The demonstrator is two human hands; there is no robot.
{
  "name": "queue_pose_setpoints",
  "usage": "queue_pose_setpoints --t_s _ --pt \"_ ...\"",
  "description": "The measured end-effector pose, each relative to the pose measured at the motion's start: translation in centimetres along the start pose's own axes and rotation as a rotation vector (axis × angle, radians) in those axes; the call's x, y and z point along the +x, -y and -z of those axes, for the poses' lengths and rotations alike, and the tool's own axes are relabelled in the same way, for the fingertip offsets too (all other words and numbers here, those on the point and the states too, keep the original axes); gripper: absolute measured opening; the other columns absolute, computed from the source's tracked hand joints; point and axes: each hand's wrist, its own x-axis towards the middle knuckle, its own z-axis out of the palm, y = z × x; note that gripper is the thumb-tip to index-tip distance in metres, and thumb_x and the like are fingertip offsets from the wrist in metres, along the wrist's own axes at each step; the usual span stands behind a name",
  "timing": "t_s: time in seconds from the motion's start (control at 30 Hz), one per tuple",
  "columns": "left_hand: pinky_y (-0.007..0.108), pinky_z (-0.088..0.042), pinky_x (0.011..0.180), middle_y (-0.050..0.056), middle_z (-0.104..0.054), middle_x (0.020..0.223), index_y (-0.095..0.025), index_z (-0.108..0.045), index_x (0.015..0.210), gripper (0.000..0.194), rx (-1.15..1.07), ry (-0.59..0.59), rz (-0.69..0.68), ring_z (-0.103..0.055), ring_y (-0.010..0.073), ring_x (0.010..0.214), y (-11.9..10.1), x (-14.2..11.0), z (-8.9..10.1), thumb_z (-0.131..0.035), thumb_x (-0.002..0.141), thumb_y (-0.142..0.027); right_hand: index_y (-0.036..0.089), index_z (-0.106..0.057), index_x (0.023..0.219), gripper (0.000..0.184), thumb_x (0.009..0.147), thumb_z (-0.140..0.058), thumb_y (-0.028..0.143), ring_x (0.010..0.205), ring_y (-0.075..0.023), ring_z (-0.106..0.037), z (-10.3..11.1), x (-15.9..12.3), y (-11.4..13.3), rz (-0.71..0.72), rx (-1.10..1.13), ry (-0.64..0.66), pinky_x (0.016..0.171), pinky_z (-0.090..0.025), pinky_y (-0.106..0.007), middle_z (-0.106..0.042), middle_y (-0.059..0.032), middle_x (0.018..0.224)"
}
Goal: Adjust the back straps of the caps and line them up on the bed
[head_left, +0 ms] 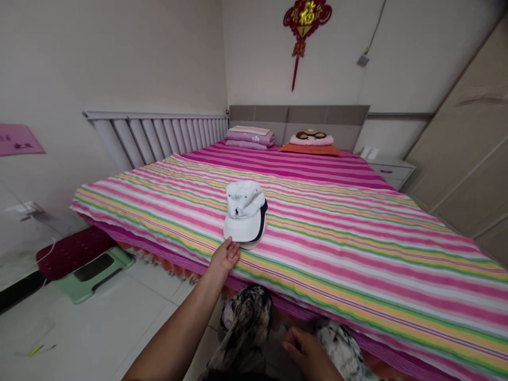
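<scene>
A white baseball cap (243, 203) with a small dark emblem rests on the striped bedspread (337, 233), its brim toward me. Beneath it show a navy edge (262, 222) and a paler brim, seemingly from other caps stacked under it. My left hand (227, 256) is at the front of the white brim, thumb on the edge and fingers just below, closed on it. Low over my lap, between my knees, my right hand (301, 349) is curled closed, and nothing shows in it.
Folded purple bedding (250, 138) and a pink folded item (311, 139) lie by the headboard (262, 115). A metal rail (159, 135) borders the bed's left side. On the floor at left is a green stool (91, 275); a white nightstand (391, 170) stands at right.
</scene>
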Motion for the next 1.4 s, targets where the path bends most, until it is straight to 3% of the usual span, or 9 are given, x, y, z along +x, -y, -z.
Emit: queue_pose_setpoints --t_s 0.17,0.37,0.73,0.93,1.07,1.1,1.17,1.3,1.4 --pt "0.022 -0.048 0.052 -0.002 -0.054 0.049 -0.015 -0.049 0.065 0.014 -0.083 0.078 -0.006 -0.054 0.0079 0.043 -0.9 -0.7 -1.0 -0.053 0.078 -0.016 0.018 -0.044 0.059 0.013 0.071 -0.046 0.024 0.06 -0.0133 -0.047 -0.2 0.1 -0.3 -0.016 0.012 -0.012 0.055 -0.032 -0.023 -0.052 0.0014 0.058" --pt "0.025 -0.05 0.064 0.001 -0.063 0.063 -0.015 -0.054 0.074 0.016 -0.164 0.214 -0.074 -0.061 0.0107 0.059 -1.7 -1.6 -2.1 -0.044 0.079 -0.003 0.018 -0.04 0.058 0.013 0.07 -0.046 0.023 0.058 -0.0126 -0.044 -0.3 0.1 -0.3 -0.012 0.038 0.004 0.055 -0.031 -0.023 -0.047 0.0025 0.057" --pt "0.025 -0.047 0.077 0.003 -0.068 0.078 -0.017 -0.06 0.091 0.025 -0.235 0.479 -0.189 -0.062 0.0107 0.075 -1.7 -2.2 -2.4 -0.039 0.083 -0.005 0.02 -0.037 0.057 0.015 0.067 -0.045 0.027 0.059 -0.0129 -0.038 -0.9 0.0 -0.9 -0.012 0.09 0.051 0.054 -0.03 -0.024 -0.039 0.0029 0.057" --pt "0.025 -0.048 0.072 0.002 -0.068 0.085 -0.019 -0.057 0.102 0.035 -0.098 0.769 -0.194 -0.063 0.0129 0.076 1.0 -2.4 0.9 -0.059 0.07 -0.006 0.019 -0.044 0.057 0.033 0.066 -0.053 0.049 0.054 -0.0131 -0.041 -0.1 0.3 -0.2 -0.029 0.437 0.013 0.053 -0.032 -0.025 -0.042 0.0033 0.053" --pt "0.029 -0.047 0.075 0.005 -0.069 0.088 -0.014 -0.062 0.094 0.037 0.056 0.939 0.013 -0.063 0.0176 0.078 5.3 -3.0 4.7 -0.07 0.059 -0.01 0.02 -0.057 0.085 0.04 0.067 -0.058 0.056 0.074 -0.0186 -0.055 3.3 0.7 2.6 -0.012 0.89 -0.232 0.067 -0.041 -0.029 -0.062 -0.0035 0.08" --pt "0.03 -0.047 0.074 0.005 -0.069 0.086 -0.014 -0.063 0.093 0.039 0.1 0.964 0.079 -0.063 0.0183 0.077 6.5 -3.3 5.6 -0.071 0.056 -0.009 0.021 -0.057 0.096 0.044 0.07 -0.054 0.056 0.086 -0.0205 -0.056 4.3 0.8 3.4 0.039 1.009 -0.259 0.075 -0.041 -0.032 -0.062 -0.0063 0.095" --pt "0.03 -0.047 0.071 0.006 -0.069 0.082 -0.012 -0.064 0.092 0.041 0.171 1.007 0.182 -0.063 0.0199 0.076 8.6 -4.0 6.9 -0.073 0.052 -0.008 0.022 -0.057 0.103 0.052 0.07 -0.05 0.061 0.088 -0.0238 -0.057 6.2 0.9 4.9 0.146 1.205 -0.221 0.078 -0.042 -0.037 -0.064 -0.0088 0.097" --pt "0.03 -0.046 0.07 0.01 -0.068 0.08 -0.009 -0.064 0.091 0.042 0.281 1.077 0.273 -0.063 0.0227 0.078 10.7 -4.6 8.2 -0.073 0.05 -0.008 0.021 -0.062 0.1 0.042 0.065 -0.067 0.044 0.079 -0.0268 -0.062 7.6 0.8 6.3 0.163 1.364 -0.239 0.077 -0.044 -0.041 -0.07 -0.0072 0.077" --pt "0.031 -0.045 0.073 0.01 -0.068 0.083 -0.011 -0.063 0.093 0.042 0.309 1.092 0.313 -0.063 0.0238 0.082 10.8 -4.2 8.3 -0.071 0.052 -0.007 0.021 -0.057 0.11 0.045 0.068 -0.068 0.032 0.085 -0.0264 -0.062 7.0 0.5 6.1 0.154 1.421 -0.245 0.082 -0.042 -0.042 -0.07 -0.0073 0.085"
